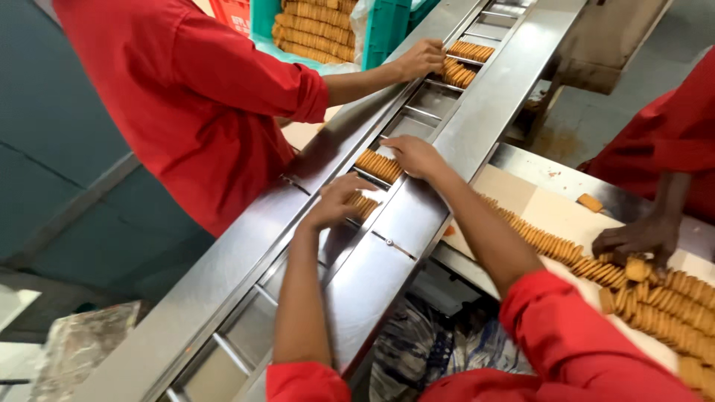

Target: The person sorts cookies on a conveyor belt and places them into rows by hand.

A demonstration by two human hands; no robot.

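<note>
My left hand [337, 199] rests on a short stack of golden biscuits [363, 205] lying in a slot of the steel conveyor channel [257, 298]. My right hand [414, 155] presses against another biscuit stack [377, 165] one slot further along. Both hands have fingers curled over the biscuits. Across the channel a person in a red shirt [186, 97] reaches a hand [421, 58] onto more biscuit stacks [460, 73] further up the line.
Rows of biscuits [655, 298] lie on a beige tray [551, 216] at right, where another person's hand [637, 240] touches them. A green crate [386, 30] with stacked biscuits [313, 26] stands behind the conveyor. Steel dividers cross the channel.
</note>
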